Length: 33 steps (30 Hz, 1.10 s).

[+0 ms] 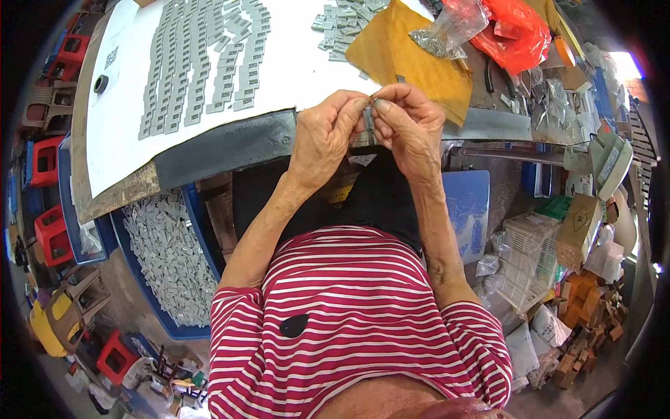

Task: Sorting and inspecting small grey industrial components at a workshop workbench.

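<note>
My left hand (324, 136) and my right hand (413, 129) meet fingertip to fingertip above the table's near edge. Both are closed in a pinch, thumbs against index fingers. Whatever sits between the fingertips is too small and too covered to make out. Beyond my left hand, small flat grey parts (187, 70) lie in long rows on a white sheet (118, 143). A loose heap of similar grey parts (343, 33) lies farther back. Close behind my right hand is a mustard-yellow cloth or paper (398, 52), with a clear bag of tiny metal pieces (440, 43) resting on it.
A red plastic bag (516, 35) lies at the back right. Dark-handled pliers (489, 75) rest near it. A black ring (101, 84) sits on the sheet's left. Below the table at left stands a blue bin (197, 227) full of grey parts. White crates (527, 258) stand at right.
</note>
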Tool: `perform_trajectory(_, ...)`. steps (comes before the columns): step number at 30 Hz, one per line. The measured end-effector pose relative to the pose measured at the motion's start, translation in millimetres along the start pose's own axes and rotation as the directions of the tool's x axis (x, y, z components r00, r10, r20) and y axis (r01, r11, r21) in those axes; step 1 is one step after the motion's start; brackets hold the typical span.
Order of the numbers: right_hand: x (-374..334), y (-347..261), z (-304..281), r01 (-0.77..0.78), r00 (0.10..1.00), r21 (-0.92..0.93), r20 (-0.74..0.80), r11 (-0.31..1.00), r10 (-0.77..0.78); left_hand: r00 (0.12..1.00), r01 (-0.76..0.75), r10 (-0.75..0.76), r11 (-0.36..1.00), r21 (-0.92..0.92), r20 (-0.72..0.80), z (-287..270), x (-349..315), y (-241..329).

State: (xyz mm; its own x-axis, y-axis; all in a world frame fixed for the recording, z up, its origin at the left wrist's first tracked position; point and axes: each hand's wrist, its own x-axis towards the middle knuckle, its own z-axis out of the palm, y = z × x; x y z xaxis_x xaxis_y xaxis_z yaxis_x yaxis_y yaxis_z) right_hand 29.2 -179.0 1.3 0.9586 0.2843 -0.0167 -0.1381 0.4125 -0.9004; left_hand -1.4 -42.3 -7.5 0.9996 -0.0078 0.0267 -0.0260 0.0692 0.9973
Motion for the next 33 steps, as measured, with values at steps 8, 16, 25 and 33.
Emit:
perform_trajectory(8, -2.9, 0.5, -2.6, -0.067, 0.998, -0.203, 0.003, 0.977, 0.070, 0.987, 0.076, -0.094, 0.988, -0.137, -0.132, -7.3, 1.0, 5.2)
perform_trajectory(16, -2.8, 0.7, -3.9, -0.114, 0.992, -0.298, 0.023, 0.948, 0.127, 0.993, 0.080, -0.081, 0.997, -0.009, -0.088, -7.3, -1.2, 5.2)
perform_trajectory(25, -2.3, 2.4, -5.5, -0.142, 0.986, -0.331, 0.035, 0.933, 0.163, 0.992, 0.105, -0.105, 0.994, -0.007, -0.065, -6.8, -2.2, 4.5)
perform_trajectory(33, 0.6, 7.3, -6.4, -0.168, 0.982, -0.324, 0.023, 0.931, 0.185, 0.986, 0.158, -0.161, 0.985, -0.074, -0.034, -6.9, -1.0, -4.0)
